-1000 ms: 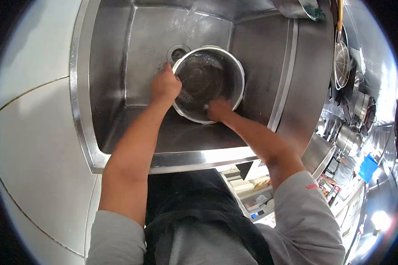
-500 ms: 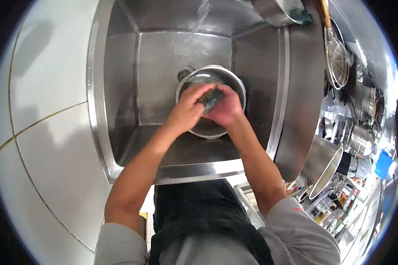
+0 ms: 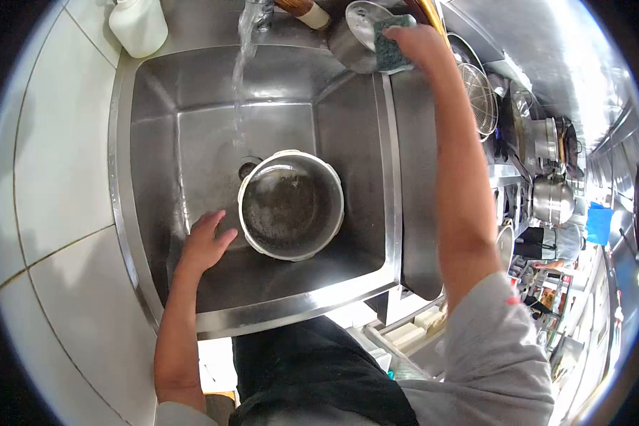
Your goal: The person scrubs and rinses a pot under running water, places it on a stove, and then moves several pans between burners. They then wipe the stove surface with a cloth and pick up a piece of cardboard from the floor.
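Observation:
A round metal pot (image 3: 287, 202) with a pale rim stands in the steel sink (image 3: 213, 142), with a little liquid at its bottom. Just left of it, my left hand (image 3: 207, 243) hangs over the sink, fingers apart and holding nothing. At the sink's back right corner, my right hand (image 3: 413, 44) has its fingers on a dark green scouring sponge (image 3: 392, 48). The sponge is against a tilted metal container (image 3: 358, 35). Water (image 3: 243, 64) runs from the tap at the back into the sink.
A white plastic bottle (image 3: 139, 28) stands at the back left. A brush (image 3: 305, 11) lies behind the sink. Strainers (image 3: 478, 96), pots and utensils line the right side. Farther right, another person (image 3: 557, 245) is partly visible.
My hands have parted from above the pot. The right moved to the back right with the sponge; the left moved to the pot's left and opened. The view has shifted, showing the tap and bottle.

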### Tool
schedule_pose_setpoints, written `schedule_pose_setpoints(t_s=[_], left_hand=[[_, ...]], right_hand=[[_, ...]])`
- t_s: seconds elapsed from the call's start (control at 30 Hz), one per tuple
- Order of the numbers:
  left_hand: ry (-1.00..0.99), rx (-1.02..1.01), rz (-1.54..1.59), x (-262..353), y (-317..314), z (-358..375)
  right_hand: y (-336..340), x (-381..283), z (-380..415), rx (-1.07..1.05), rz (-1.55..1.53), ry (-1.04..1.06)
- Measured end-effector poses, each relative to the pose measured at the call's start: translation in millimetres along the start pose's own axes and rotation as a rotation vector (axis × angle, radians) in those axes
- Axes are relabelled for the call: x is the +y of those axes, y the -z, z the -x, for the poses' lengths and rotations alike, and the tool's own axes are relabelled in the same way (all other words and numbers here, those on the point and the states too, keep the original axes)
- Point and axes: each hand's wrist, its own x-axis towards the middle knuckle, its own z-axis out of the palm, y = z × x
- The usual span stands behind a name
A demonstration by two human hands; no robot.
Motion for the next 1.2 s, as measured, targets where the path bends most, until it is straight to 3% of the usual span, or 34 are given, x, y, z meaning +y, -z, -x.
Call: schedule_pose_setpoints(t_s=[0.07, 0.17, 0.23, 0.33, 0.5, 0.57, 0.67, 0.73, 0.83, 0.87, 0.97, 1.03, 1.1, 1.17, 1.2], left_hand=[[0.048, -0.048, 0.132, 14.4, 0.7, 5.8], [0.069, -0.110, 0.259, 22.0, 0.4, 11.9], [0.019, -0.105, 0.261, 27.6, 3.9, 15.5], [0.025, -0.056, 0.333, 35.5, 5.8, 16.7], [-0.172, 0.029, 0.658, 54.7, -0.1, 4.9], [-0.293, 0.038, 0.784, 85.3, 1.7, -11.7], [-0.450, 0.012, 1.095, 164.4, 25.9, -35.3], [-0.378, -0.041, 1.561, 210.0, 41.9, -40.9], [-0.439, -0.445, 2.197, 220.8, 44.7, -63.9], [-0.376, -0.309, 2.136, 211.3, 38.5, -68.9], [-0.190, 0.070, 1.901, 171.2, 17.2, -76.5], [-0.054, 0.283, 1.714, 153.8, 9.6, -64.4], [-0.149, 0.466, 1.283, 154.6, -7.6, -53.3], [-0.272, 0.556, 0.686, 155.6, -33.3, -43.1], [-0.328, 0.407, 0.644, 158.6, -37.6, -34.2]], right_hand=[[-25.6, 20.2, -59.6, -0.135, 0.444, 0.286], [-35.2, 30.9, -62.4, -0.043, 0.468, 0.247], [-3.1, -11.6, -8.8, 0.005, 0.235, -0.031], [5.0, -12.0, 10.8, 0.185, 0.231, 0.053], [49.4, -20.2, 70.8, 0.420, 0.201, 0.210], [68.0, -24.5, 99.8, 0.420, 0.005, 0.247], [92.4, -47.2, 156.1, 0.249, -0.223, 0.138], [86.1, -53.1, 187.4, 0.046, -0.571, 0.122], [50.8, -50.1, 206.1, -0.308, -0.919, 0.046], [34.8, -45.7, 210.7, -0.430, -1.006, 0.010], [-16.3, -35.8, 219.7, -0.314, -1.292, -0.073], [-44.5, -39.2, 234.3, -0.260, -1.215, -0.293], [-69.0, -69.3, 254.7, -0.237, -1.119, -0.556], [-116.1, -71.6, 256.8, -0.659, -1.579, -0.828], [-159.0, -56.3, 252.5, -0.681, -1.579, -0.729]])
